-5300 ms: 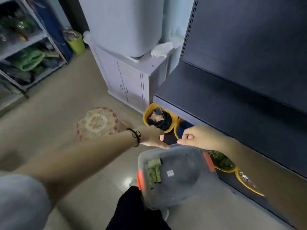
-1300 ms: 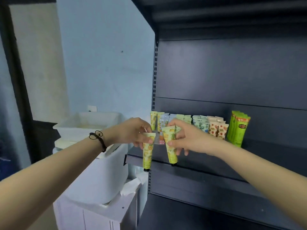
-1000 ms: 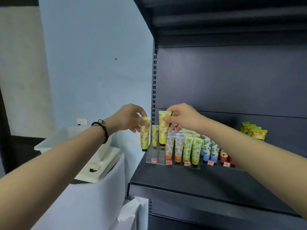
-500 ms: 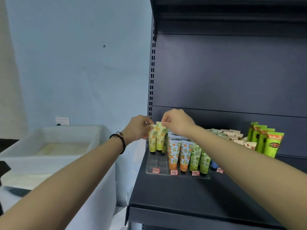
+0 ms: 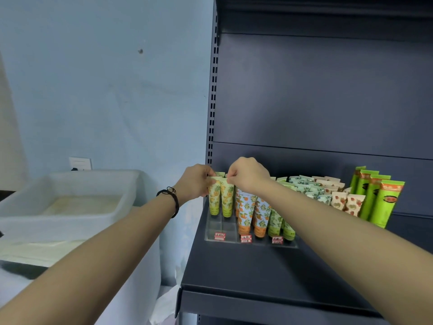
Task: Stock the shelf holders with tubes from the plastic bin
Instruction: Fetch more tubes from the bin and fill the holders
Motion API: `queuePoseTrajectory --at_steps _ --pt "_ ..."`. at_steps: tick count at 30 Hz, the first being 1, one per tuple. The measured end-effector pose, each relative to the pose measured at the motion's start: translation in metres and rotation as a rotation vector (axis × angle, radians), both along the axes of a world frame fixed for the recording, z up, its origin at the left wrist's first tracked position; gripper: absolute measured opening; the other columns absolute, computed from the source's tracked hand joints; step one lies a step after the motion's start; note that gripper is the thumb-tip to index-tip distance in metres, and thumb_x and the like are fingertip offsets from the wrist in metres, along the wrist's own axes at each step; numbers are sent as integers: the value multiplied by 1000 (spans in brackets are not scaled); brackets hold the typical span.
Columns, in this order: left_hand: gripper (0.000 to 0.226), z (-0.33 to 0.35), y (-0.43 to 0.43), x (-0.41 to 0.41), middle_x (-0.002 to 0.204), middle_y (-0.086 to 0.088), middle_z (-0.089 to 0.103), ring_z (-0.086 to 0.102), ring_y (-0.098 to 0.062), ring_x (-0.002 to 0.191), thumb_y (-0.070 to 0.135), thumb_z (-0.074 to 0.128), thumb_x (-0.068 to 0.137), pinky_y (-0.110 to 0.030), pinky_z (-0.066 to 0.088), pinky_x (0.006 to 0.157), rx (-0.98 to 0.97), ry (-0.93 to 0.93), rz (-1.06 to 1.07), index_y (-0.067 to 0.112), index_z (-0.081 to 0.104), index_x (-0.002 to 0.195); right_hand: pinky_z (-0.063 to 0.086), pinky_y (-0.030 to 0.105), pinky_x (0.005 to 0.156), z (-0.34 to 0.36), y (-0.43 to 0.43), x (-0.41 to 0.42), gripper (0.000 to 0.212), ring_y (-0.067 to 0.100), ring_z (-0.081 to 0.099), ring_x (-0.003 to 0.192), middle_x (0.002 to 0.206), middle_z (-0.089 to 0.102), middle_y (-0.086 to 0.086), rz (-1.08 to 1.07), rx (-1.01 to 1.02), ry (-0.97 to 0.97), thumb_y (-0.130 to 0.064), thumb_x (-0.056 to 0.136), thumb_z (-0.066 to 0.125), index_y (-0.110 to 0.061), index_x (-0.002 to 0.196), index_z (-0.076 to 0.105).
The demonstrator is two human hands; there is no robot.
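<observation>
Risk: a tube may miss its slot, lean, or knock the orange-print tubes (image 5: 245, 211) just beside.
Cause: each is pinched only at its crimped top, so the cap end can swing.
Left hand (image 5: 195, 182): fingers curled, pinching the left yellow-green tube (image 5: 214, 198).
Right hand (image 5: 248, 175): pinching the right yellow-green tube (image 5: 227, 199).
Tubes: 2, fruit-printed, upright, cap down, side by side at the left end of the clear holder (image 5: 221, 227) on the shelf (image 5: 234, 273).
</observation>
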State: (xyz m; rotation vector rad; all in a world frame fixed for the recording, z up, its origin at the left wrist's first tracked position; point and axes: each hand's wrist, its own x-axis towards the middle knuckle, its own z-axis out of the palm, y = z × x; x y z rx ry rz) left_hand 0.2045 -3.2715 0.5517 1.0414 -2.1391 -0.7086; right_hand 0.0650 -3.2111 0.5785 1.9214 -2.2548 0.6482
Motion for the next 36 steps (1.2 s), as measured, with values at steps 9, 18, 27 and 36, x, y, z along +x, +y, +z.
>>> queuePoseTrajectory --at_steps 9,18,27,36 --pt "24 -3 3 -1 106 -9 60 55 -18 81 12 55 93 -8 42 50 -120 -4 46 9 57 117 50 27 56 2 -3 0 17 23 65 70 78 69 3 -105 27 -20 -5 80 56 -10 77 71" --pt "27 9 37 16 114 2 58 55 -16 103 32 58 91 -30 46 80 -417 -136 162 25 54 117 58 39 77 12 31 -4 12 22 66 88 97 71 -2 29 -44 -78 -18 86 62 -18 93 73" --pt "34 -8 170 35 85 9 63 59 -16 83 60 49 86 -31 46 67 -390 -553 109 26 56 86 53 34 72 -10 158 -18 24 15 63 76 79 68 -8 308 7 14 -51 85 62 -29 77 63" --pt "55 -152 333 27 91 3 66 58 -20 85 69 35 87 -31 43 70 -30 -899 -9 19 58 84 42 33 62 -140 297 -32 52 17 57 74 73 60 -6 551 532 183 -69 86 43 -22 75 60"
